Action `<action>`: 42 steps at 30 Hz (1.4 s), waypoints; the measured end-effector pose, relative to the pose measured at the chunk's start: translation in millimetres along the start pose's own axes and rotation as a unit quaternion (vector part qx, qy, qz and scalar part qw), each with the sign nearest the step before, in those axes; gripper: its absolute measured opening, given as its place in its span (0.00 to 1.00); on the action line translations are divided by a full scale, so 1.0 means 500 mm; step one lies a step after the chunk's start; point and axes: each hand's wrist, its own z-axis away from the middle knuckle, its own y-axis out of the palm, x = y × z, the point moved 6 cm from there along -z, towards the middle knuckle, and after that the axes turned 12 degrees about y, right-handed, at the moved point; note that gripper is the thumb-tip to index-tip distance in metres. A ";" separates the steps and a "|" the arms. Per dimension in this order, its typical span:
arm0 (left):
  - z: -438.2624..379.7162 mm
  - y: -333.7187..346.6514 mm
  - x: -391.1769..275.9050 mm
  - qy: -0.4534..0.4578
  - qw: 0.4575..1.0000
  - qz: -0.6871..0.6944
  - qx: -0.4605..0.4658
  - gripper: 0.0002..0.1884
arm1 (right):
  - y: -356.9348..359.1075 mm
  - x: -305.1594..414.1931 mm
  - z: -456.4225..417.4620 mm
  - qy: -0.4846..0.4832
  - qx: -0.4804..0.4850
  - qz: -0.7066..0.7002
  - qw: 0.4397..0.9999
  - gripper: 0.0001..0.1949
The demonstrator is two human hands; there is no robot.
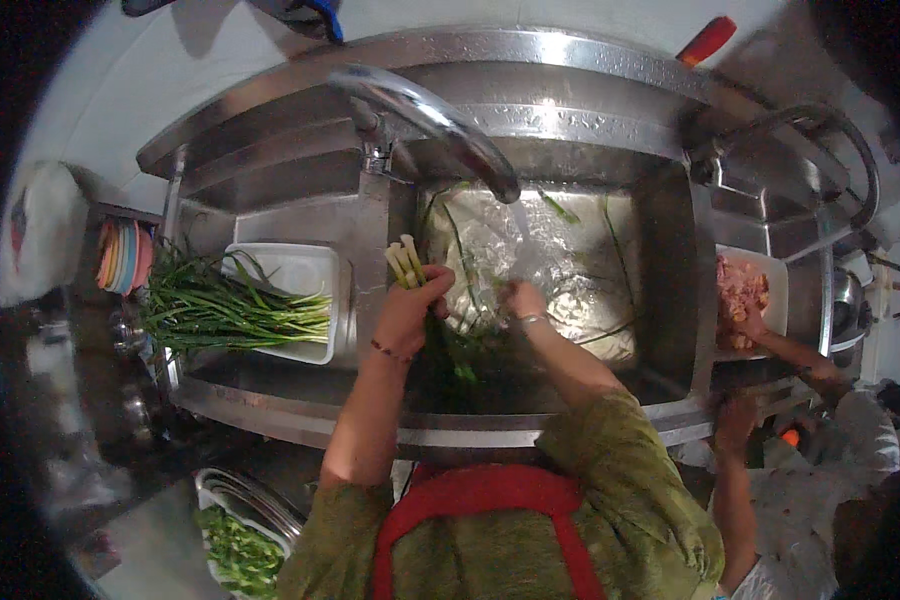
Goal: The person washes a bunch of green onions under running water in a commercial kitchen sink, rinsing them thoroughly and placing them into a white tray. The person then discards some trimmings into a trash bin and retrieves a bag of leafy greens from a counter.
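In the head view, my left hand (414, 301) grips several green stalks (405, 262) near their pale ends, over the left side of a steel sink (664, 262). Dark green leaves hang below that hand into the basin. My right hand (523, 300) is beside the water stream from the curved metal faucet (442, 120); its fingers are curled around something green, partly blurred. Loose green leaves (622, 255) lie in the wet basin. Left of the sink, a bunch of long leafy green stalks (247, 315) rests across a white tray (335, 285), leaves hanging over its left side.
At the right, another person's hand (750, 326) touches pink meat pieces (739, 285) in a white tray (776, 292). A second faucet (866, 165) arches there. Stacked colored plates or bowls (126, 256) stand at far left. Chopped greens (240, 551) fill a container at lower left.
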 end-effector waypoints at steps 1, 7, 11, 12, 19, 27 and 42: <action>-0.005 0.000 0.010 -0.013 1.000 0.002 -0.006 0.09 | -0.076 -0.018 0.018 0.024 -0.056 -0.062 0.996 0.11; -0.063 0.096 0.082 -0.001 0.998 -0.003 0.058 0.12 | -0.281 -0.031 0.080 -0.050 -0.053 -0.276 0.958 0.11; -0.071 0.163 0.059 0.025 0.996 -0.009 0.087 0.12 | -0.322 0.042 0.150 -0.176 -0.023 -0.306 0.935 0.09; -0.079 0.167 0.055 0.023 0.994 -0.014 0.106 0.12 | -0.354 0.072 0.185 -0.149 0.007 -0.252 0.956 0.08; -0.107 0.146 -0.003 0.052 0.995 0.039 0.069 0.09 | -0.288 -0.012 0.139 -0.192 -0.056 -0.111 0.974 0.17; -0.093 0.157 -0.032 0.027 0.979 -0.038 0.199 0.09 | -0.341 -0.164 0.127 -0.233 -0.071 0.016 0.970 0.25; -0.045 0.119 0.002 0.061 0.976 -0.137 0.160 0.08 | -0.384 0.040 -0.026 0.038 0.119 -0.654 0.746 0.11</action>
